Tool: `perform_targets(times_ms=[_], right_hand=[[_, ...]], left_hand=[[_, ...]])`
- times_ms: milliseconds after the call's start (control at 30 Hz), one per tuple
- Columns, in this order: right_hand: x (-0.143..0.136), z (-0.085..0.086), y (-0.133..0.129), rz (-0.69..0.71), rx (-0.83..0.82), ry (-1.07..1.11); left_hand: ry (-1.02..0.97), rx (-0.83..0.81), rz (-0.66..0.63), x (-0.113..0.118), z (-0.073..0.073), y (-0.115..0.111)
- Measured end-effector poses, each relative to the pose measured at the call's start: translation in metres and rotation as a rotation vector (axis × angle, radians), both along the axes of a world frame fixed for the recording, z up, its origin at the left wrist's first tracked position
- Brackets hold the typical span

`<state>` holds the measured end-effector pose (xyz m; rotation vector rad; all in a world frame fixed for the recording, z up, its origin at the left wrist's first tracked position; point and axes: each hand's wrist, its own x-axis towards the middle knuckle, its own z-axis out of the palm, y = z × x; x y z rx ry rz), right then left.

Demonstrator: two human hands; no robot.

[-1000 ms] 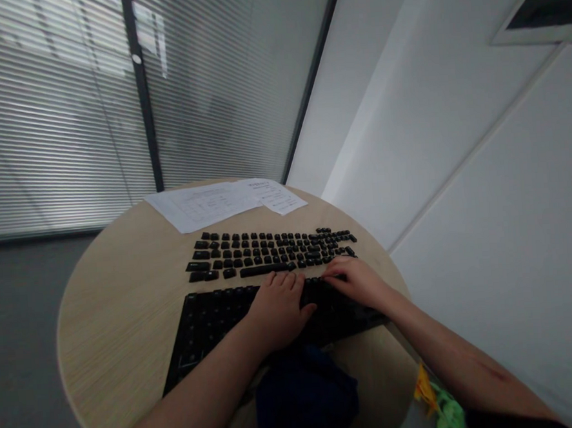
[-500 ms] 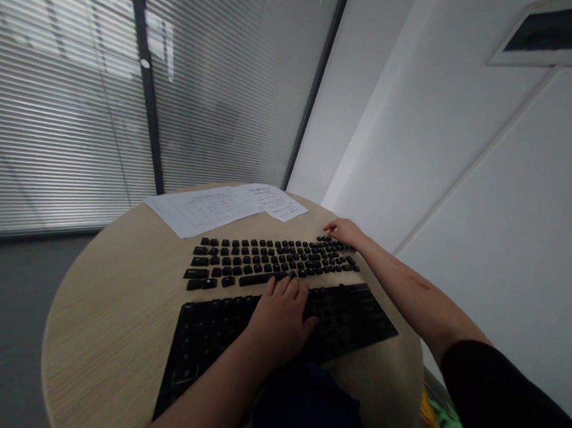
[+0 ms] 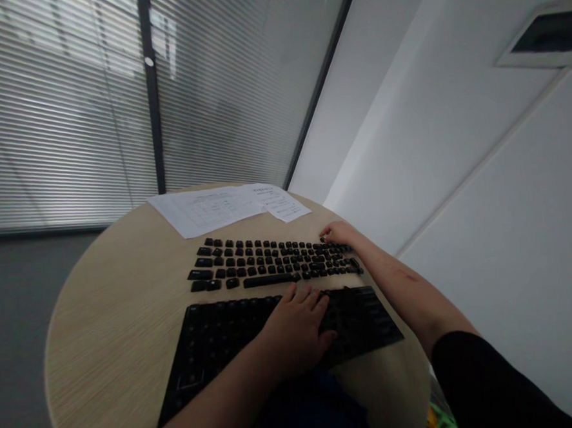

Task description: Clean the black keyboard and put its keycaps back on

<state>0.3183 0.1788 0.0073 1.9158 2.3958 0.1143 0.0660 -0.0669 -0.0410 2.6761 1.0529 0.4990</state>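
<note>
A black keyboard base [image 3: 214,341] lies on the round table, apparently with its keycaps off, though the dim light hides much detail. Just beyond it, loose black keycaps stand in rows, with the long space bar [image 3: 269,279] in the nearest row. My left hand [image 3: 300,329] rests over the middle of the base, fingers extended and slightly apart, fingertips at its far edge. At the far right end of the keycap rows, my right hand [image 3: 340,232] has its fingers curled and pinched at a small keycap [image 3: 322,239]. Part of those rows is hidden beneath this hand.
Printed paper sheets [image 3: 213,209] lie behind the keycaps near the table's far edge. The wooden round table [image 3: 103,315] borders a white wall [image 3: 485,227] on the right and blinds [image 3: 58,137] behind. Green and yellow items [image 3: 441,421] show low at the right.
My left hand has slid slightly to the right along the base. My right hand's fingertips have moved a little left and down onto a keycap. The whole view has shifted slightly.
</note>
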Motion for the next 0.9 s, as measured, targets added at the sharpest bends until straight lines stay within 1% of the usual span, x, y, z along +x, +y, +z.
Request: perform_targets(times_ms=[100, 167, 233, 333, 400, 500, 567, 600, 667, 733, 900], right_hand=[[-0.011, 0.005, -0.006, 0.006, 0.029, 0.03], [-0.016, 0.014, -0.013, 0.018, 0.066, 0.061], [-0.018, 0.026, -0.026, 0.035, 0.103, 0.101], [-0.012, 0.041, -0.064, 0.073, 0.105, 0.16], [-0.005, 0.044, -0.099, 0.116, 0.044, 0.221], [0.005, 0.035, -0.151, 0.178, -0.129, 0.395], [0.009, 0.024, -0.176, 0.181, -0.19, 0.443], [0.01, 0.019, -0.184, 0.177, -0.197, 0.455], [0.01, 0.01, -0.193, 0.165, -0.186, 0.478], [0.01, 0.003, -0.195, 0.159, -0.171, 0.5], [0.005, -0.001, -0.193, 0.18, -0.178, 0.51]], left_hand=[[0.039, -0.02, -0.021, -0.002, 0.002, 0.0], [0.059, -0.037, -0.04, -0.003, 0.003, 0.0], [0.062, -0.04, -0.047, -0.004, 0.004, 0.001], [0.052, -0.021, -0.044, -0.003, 0.003, 0.002], [0.051, -0.008, -0.042, -0.001, 0.002, 0.003], [0.064, 0.004, -0.036, 0.0, 0.002, 0.003], [0.071, 0.024, -0.037, 0.0, 0.001, 0.002], [0.072, 0.038, -0.038, 0.0, 0.0, 0.002], [0.076, 0.063, -0.042, -0.001, 0.0, 0.002], [0.084, 0.08, -0.043, -0.002, 0.0, 0.001], [0.094, 0.084, -0.021, -0.003, 0.006, -0.002]])
